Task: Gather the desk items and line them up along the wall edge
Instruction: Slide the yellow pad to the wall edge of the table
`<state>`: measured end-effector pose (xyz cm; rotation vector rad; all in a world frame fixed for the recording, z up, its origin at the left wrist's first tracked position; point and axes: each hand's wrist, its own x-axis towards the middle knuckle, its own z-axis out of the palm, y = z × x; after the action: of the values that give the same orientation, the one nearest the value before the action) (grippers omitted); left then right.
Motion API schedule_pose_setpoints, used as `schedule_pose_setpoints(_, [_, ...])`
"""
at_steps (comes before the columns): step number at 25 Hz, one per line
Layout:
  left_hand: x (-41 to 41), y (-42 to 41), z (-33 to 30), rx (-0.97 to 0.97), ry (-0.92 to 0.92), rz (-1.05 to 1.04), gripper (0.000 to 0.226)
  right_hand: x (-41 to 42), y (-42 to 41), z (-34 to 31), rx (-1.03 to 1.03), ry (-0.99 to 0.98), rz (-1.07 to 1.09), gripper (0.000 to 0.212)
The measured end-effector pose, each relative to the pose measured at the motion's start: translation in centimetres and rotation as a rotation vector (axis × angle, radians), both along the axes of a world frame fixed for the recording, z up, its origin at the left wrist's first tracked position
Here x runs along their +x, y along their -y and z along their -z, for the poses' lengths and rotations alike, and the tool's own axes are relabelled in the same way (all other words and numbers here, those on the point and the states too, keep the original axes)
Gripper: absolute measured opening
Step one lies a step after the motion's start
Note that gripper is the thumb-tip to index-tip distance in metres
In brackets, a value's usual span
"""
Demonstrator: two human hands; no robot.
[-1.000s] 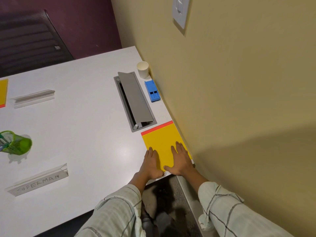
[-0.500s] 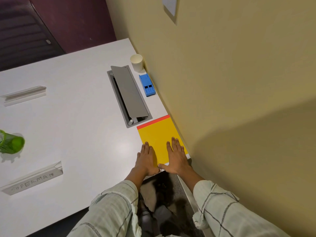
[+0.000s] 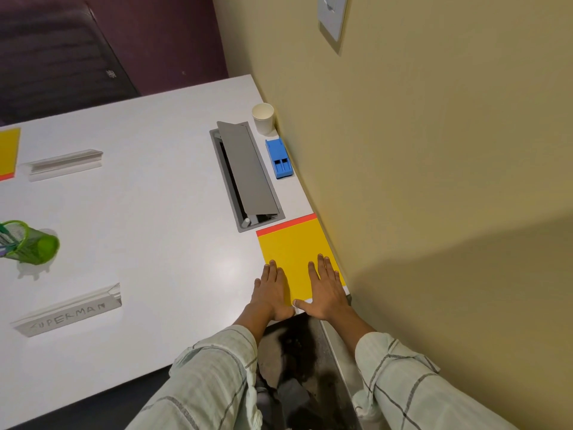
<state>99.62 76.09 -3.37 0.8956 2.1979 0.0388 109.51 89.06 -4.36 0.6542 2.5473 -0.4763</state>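
Observation:
A yellow notepad (image 3: 294, 246) with a red top strip lies flat at the desk's near right corner, its right side along the wall. My right hand (image 3: 325, 287) rests flat on its near part, fingers straight. My left hand (image 3: 271, 290) lies flat at the pad's left edge, fingers straight on the desk and pad border. Farther along the wall stand a blue stapler-like block (image 3: 279, 158) and a white paper cup (image 3: 263, 117). On the left lie a "SUPERMAN" nameplate (image 3: 69, 311), a plain nameplate (image 3: 63, 164), a tipped green mesh pen holder (image 3: 31, 243) and a second yellow pad (image 3: 7, 153).
A grey cable hatch (image 3: 245, 172) with its lid raised is set into the white desk (image 3: 148, 212) beside the wall items. A dark chair (image 3: 55, 57) stands beyond the far edge. The yellow wall (image 3: 418, 181) bounds the desk on the right.
Both hands stay flat on the yellow pad, which sits about where it was against the wall. Only the camera view shifted slightly.

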Motion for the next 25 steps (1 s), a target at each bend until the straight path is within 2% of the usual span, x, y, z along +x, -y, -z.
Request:
schedule_pose_setpoints(7, [0.0,0.2,-0.6,0.044,-0.014,-0.017,0.108,-0.8,0.0,-0.1,0.074,-0.021,-0.036,0.114])
schedule_pose_setpoints(14, [-0.9,3.9,-2.6,0.071,-0.111,-0.081,0.097,-4.1,2.2,-2.2,0.114,-0.101,-0.210,0.095])
schedule_pose_setpoints(19, [-2.7,9.8,-4.6,0.072,-0.207,-0.175,0.087,-7.6,6.8,-4.0,0.109,-0.114,-0.349,0.089])
schedule_pose_setpoints(25, [-5.7,20.2,-7.6,0.030,-0.281,-0.309,0.087,-11.5,14.3,-6.6,0.110,-0.172,-0.503,0.085])
